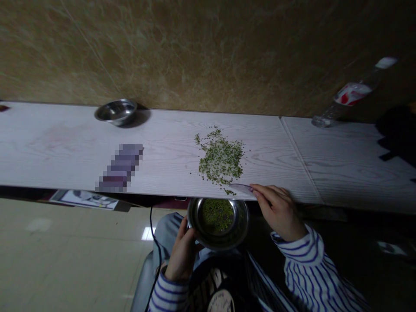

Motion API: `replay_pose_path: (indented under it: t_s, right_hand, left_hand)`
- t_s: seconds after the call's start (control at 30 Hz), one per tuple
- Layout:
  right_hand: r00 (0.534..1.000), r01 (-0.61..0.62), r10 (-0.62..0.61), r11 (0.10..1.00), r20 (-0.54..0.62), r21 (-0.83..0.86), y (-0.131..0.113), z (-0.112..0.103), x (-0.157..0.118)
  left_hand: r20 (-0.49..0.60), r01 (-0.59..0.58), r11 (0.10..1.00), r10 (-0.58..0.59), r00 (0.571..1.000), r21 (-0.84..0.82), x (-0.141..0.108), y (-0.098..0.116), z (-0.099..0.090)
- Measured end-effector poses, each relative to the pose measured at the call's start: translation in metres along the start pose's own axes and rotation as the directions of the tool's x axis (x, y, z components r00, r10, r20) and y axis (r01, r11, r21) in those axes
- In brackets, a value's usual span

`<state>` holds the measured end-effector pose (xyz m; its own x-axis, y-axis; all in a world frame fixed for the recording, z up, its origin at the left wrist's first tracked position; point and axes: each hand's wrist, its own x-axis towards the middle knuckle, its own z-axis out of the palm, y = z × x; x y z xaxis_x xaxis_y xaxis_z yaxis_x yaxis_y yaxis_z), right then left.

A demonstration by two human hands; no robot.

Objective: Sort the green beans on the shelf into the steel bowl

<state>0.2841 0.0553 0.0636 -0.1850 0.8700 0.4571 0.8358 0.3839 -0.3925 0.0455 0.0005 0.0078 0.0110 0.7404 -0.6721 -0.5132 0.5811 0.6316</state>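
My left hand grips the left rim of a steel bowl, held just below the table's front edge. Small green beans, which look like mung beans, cover the bowl's bottom. On the tabletop above it lies a loose, scattered patch of the same beans. Between the thumb and fingers of my right hand is a thin, pale, blade-shaped piece. It lies low over the table near the front edge, its tip beside a few stray beans. Its exact kind is unclear.
A second steel bowl stands at the back left, by the marbled wall. A pixelated flat item lies in front of it. At the back right stands a clear plastic bottle with a white cap; a dark object is beyond it.
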Motion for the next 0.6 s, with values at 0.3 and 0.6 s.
replay_pose_path:
  t_s: [0.3,0.6]
  right_hand:
    - [0.999,0.006,-0.007,1.0,0.05,0.012,-0.014,0.006,-0.002]
    - [0.999,0.039,-0.038,0.999,0.016,-0.029,-0.017,0.013,0.008]
  left_hand:
    - [-0.009,0.023,1.0,-0.024,1.0,-0.006,-0.001,0.0,0.006]
    - [0.0,0.005,1.0,-0.005,1.0,-0.015,-0.004,0.002,0.003]
